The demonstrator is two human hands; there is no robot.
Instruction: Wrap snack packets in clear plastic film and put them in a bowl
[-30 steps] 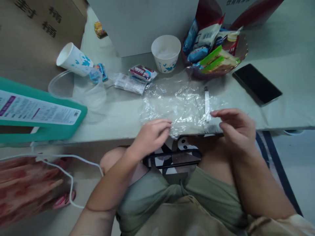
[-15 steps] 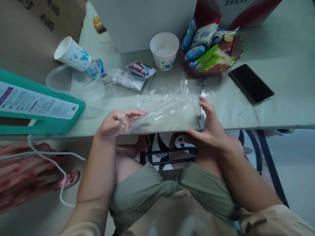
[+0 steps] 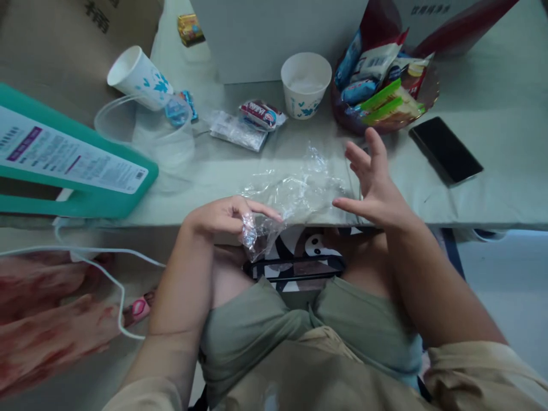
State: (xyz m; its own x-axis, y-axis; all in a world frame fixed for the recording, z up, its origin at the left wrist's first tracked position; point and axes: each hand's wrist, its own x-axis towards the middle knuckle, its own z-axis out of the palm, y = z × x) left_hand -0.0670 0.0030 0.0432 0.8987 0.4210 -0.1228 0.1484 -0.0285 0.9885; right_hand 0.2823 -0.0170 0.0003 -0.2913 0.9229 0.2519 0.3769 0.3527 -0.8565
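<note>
Lying crumpled at the centre of the frame, at the near edge of the table (image 3: 471, 188): a clear plastic bag (image 3: 295, 191), with one corner hanging off the edge toward the lap. Pinching that hanging corner between thumb and forefinger, just left of centre: the left hand (image 3: 222, 216), closed narrowly on the film, probably to keep the slippery sheet from sliding away. Hovering at the bag's right end, right of centre: the right hand (image 3: 371, 185), fingers spread wide and raised, holding nothing; contact of the palm edge with the film cannot be told. Standing upright behind the bag, upper centre: a white paper cup (image 3: 305, 85) with blue print, mouth up. Lying to its left: a small red-and-white snack packet (image 3: 260, 114) resting against a clear wrapper (image 3: 234, 131). Sitting to the cup's right, upper right: a dark bowl (image 3: 422, 105) piled with wrapped snacks. Lying flat near it, screen up, well apart from the bag: a black phone (image 3: 445, 149). Tipping on its side at upper left, against a clear plastic tub (image 3: 124, 123): a second paper cup (image 3: 139, 77). Overhanging the table's left end, at the left edge of the frame: a teal box (image 3: 64, 165) with a printed label. Trailing below it, lower left: a white cable (image 3: 107, 268).
</note>
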